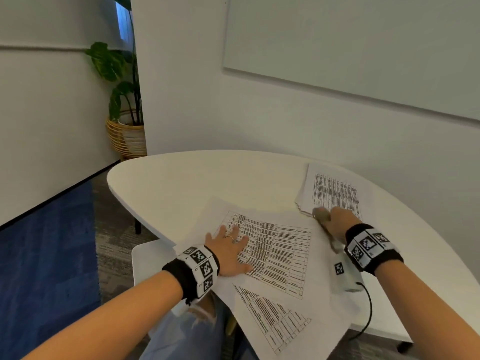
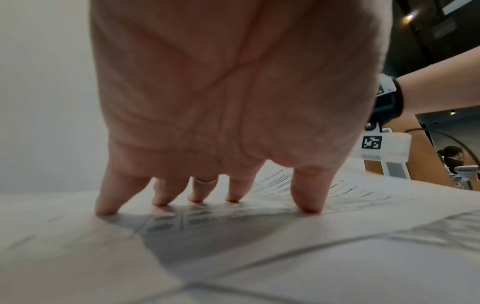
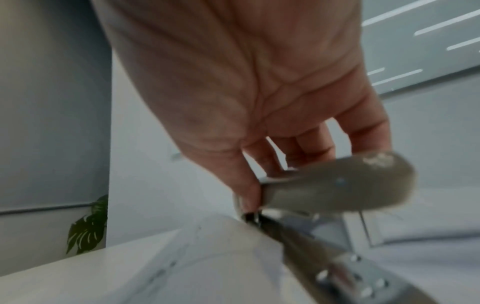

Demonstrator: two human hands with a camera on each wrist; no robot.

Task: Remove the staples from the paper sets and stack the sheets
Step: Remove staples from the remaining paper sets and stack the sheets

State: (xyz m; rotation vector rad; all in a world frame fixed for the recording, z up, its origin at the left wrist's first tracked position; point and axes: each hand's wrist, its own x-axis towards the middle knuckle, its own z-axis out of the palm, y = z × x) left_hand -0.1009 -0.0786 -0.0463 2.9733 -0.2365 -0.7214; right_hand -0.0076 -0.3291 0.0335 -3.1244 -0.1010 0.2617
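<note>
A stapled paper set printed with tables lies on the white table. My left hand lies flat on it, fingers spread; in the left wrist view the fingertips press on the sheet. My right hand grips a grey metal staple remover at the set's far right corner. In the right wrist view the staple remover has its tip at the lifted paper corner, pinched by my right hand. The picture is blurred and no staple shows.
A stack of printed sheets lies at the back right, just beyond my right hand. Another printed set overhangs the near table edge. A white chair seat stands at the left, a potted plant by the wall.
</note>
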